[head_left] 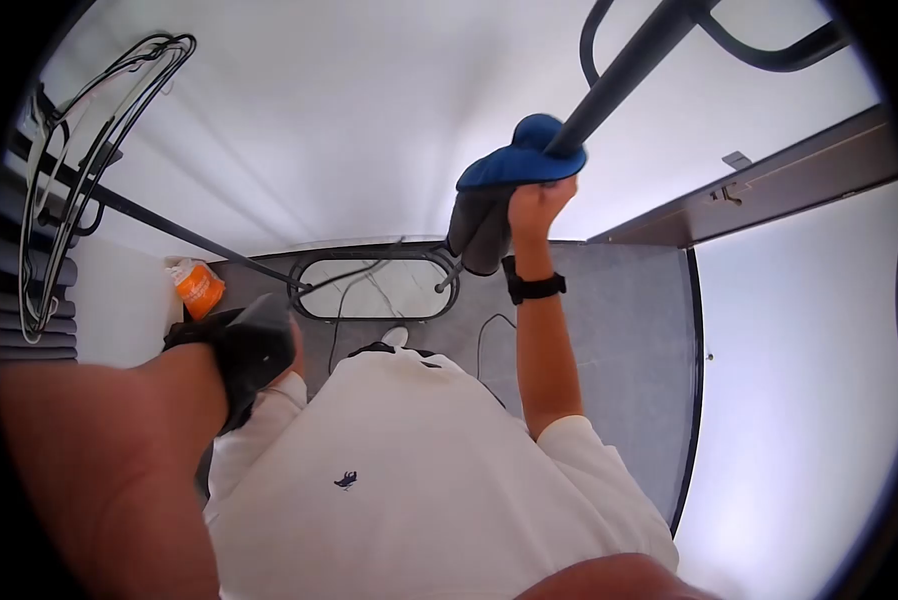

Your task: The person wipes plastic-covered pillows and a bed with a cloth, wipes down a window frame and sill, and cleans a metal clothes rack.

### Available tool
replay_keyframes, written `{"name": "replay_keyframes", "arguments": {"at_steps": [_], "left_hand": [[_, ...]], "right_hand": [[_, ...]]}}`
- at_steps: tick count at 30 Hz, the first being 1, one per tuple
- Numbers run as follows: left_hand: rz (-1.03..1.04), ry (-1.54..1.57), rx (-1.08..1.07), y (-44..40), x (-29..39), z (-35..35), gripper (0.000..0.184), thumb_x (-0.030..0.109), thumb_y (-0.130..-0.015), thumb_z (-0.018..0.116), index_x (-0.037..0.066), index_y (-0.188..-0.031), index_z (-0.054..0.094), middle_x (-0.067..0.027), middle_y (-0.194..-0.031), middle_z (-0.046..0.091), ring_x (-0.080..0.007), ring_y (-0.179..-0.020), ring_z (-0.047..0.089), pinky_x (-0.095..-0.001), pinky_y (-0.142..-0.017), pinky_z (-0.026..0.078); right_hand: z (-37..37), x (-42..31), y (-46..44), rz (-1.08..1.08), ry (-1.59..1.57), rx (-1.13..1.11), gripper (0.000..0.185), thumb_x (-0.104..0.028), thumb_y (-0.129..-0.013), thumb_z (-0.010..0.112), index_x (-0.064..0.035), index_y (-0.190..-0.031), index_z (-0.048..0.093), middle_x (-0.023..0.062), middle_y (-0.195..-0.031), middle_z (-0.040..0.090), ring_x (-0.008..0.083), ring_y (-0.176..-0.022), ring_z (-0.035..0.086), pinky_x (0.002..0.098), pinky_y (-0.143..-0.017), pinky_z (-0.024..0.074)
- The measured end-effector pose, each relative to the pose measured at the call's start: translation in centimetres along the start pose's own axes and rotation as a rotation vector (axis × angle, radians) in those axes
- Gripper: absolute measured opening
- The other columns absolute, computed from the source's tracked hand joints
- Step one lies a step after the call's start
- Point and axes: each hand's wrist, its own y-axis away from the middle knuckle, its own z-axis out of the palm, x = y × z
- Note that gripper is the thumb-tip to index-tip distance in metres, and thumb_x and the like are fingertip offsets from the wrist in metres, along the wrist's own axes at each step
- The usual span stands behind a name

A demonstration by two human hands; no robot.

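My right hand [539,208] is raised against a dark pole [634,70]. Its fingers are wrapped round a blue and dark grey fabric item [504,170], which may be a cap and rests against the pole; the grey part hangs below. Some fingers are hidden behind the fabric. My left hand [99,460] appears large and blurred at the lower left, very close to the camera, its fingers out of view. A black band [254,350] with a dark module is on that wrist; another black band [539,288] circles my right wrist.
A second dark bar [204,243] slants down to an oval white-topped base [374,285] on the grey floor. At left are several wire hangers [99,170] and dark grey padded rolls [34,315]. An orange and white bag [199,288] lies by the wall. Cables run across the floor.
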Motion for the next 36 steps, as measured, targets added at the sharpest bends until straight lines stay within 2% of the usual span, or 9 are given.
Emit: {"name": "replay_keyframes", "arguments": {"at_steps": [10, 16, 18, 21, 25, 27, 29, 31, 36], "left_hand": [[-0.069, -0.013, 0.024, -0.3, 0.4, 2.5, 0.008, 0.015, -0.089, 0.059, 0.008, -0.090, 0.062, -0.0011, -0.083, 0.059, -0.0104, -0.073, 0.054, -0.0230, -0.070, 0.042], [0.027, 0.066, 0.075, 1.3, 0.8, 3.5, 0.010, 0.017, -0.089, 0.058, 0.009, -0.091, 0.063, -0.0006, -0.084, 0.059, -0.0103, -0.074, 0.054, -0.0238, -0.071, 0.042], [0.021, 0.067, 0.093, 1.9, 0.7, 4.1, 0.010, 0.018, -0.090, 0.058, 0.009, -0.091, 0.063, -0.0004, -0.084, 0.059, -0.0103, -0.074, 0.054, -0.0241, -0.072, 0.041], [-0.019, 0.044, 0.079, 1.7, -0.2, 4.7, 0.011, 0.020, -0.090, 0.058, 0.010, -0.092, 0.063, -0.0001, -0.085, 0.059, -0.0103, -0.075, 0.053, -0.0245, -0.073, 0.041], [-0.021, 0.045, 0.094, 2.2, -1.1, 5.8, 0.013, 0.021, -0.090, 0.057, 0.010, -0.092, 0.063, 0.0003, -0.085, 0.059, -0.0102, -0.076, 0.053, -0.0251, -0.074, 0.041], [-0.026, 0.065, 0.120, 3.0, -1.4, 6.4, 0.013, 0.022, -0.090, 0.057, 0.011, -0.093, 0.063, 0.0004, -0.085, 0.059, -0.0102, -0.076, 0.053, -0.0253, -0.074, 0.041], [-0.075, 0.075, 0.138, 3.3, -1.8, 7.6, 0.014, 0.023, -0.091, 0.057, 0.011, -0.093, 0.063, 0.0006, -0.085, 0.059, -0.0102, -0.076, 0.053, -0.0256, -0.075, 0.040], [-0.071, 0.108, 0.136, 3.6, -1.7, 8.3, 0.015, 0.024, -0.091, 0.056, 0.011, -0.093, 0.063, 0.0008, -0.086, 0.059, -0.0102, -0.077, 0.053, -0.0259, -0.075, 0.040], [-0.045, 0.136, 0.166, 4.0, -1.9, 9.1, 0.016, 0.026, -0.091, 0.056, 0.012, -0.094, 0.063, 0.0013, -0.086, 0.059, -0.0101, -0.077, 0.053, -0.0266, -0.077, 0.040]], "right_hand": [[-2.4, 1.8, 2.5, 0.350, -0.169, -0.193, 0.022, 0.001, -0.082, 0.060, 0.0049, -0.103, 0.063, 0.0084, -0.097, 0.066, 0.0167, -0.091, 0.062, 0.0305, -0.086, 0.0478], [-3.8, 1.7, -2.3, 0.214, -0.155, -0.594, 0.028, -0.015, -0.094, 0.058, 0.0040, -0.115, 0.057, 0.0097, -0.105, 0.063, 0.0198, -0.096, 0.061, 0.0326, -0.091, 0.0475], [-4.1, 2.1, -4.1, 0.056, -0.132, -0.507, 0.039, -0.023, -0.096, 0.056, 0.0025, -0.125, 0.049, 0.0089, -0.111, 0.060, 0.0185, -0.103, 0.058, 0.0329, -0.094, 0.0458], [-3.2, -4.8, -8.0, 0.462, -0.109, -0.467, 0.036, -0.025, -0.100, 0.050, 0.0009, -0.125, 0.046, 0.0100, -0.114, 0.058, 0.0171, -0.106, 0.057, 0.0313, -0.094, 0.0462], [-1.3, -5.0, -7.8, 0.285, -0.190, -0.157, 0.021, 0.000, -0.080, 0.050, 0.0050, -0.093, 0.066, 0.0082, -0.081, 0.068, 0.0144, -0.076, 0.063, 0.0285, -0.073, 0.0501], [-1.8, -1.8, -6.4, 0.129, -0.151, -0.221, 0.018, 0.001, -0.079, 0.054, 0.0052, -0.092, 0.066, 0.0089, -0.083, 0.068, 0.0141, -0.077, 0.062, 0.0285, -0.073, 0.0493], [-3.3, 0.1, -3.6, 0.399, 0.041, -0.225, 0.017, 0.000, -0.081, 0.055, 0.0036, -0.094, 0.065, 0.0092, -0.083, 0.067, 0.0156, -0.081, 0.064, 0.0297, -0.073, 0.0495], [-3.8, 4.6, 0.7, 0.104, 0.068, -0.262, 0.013, -0.003, -0.085, 0.058, 0.0015, -0.096, 0.064, 0.0116, -0.094, 0.066, 0.0224, -0.091, 0.065, 0.0315, -0.081, 0.0497], [-4.5, 6.1, 7.5, 0.560, -0.296, -0.222, 0.013, 0.000, -0.089, 0.058, 0.0025, -0.101, 0.057, 0.0029, -0.084, 0.057, 0.0108, -0.065, 0.056, 0.0265, -0.058, 0.0471]]}}
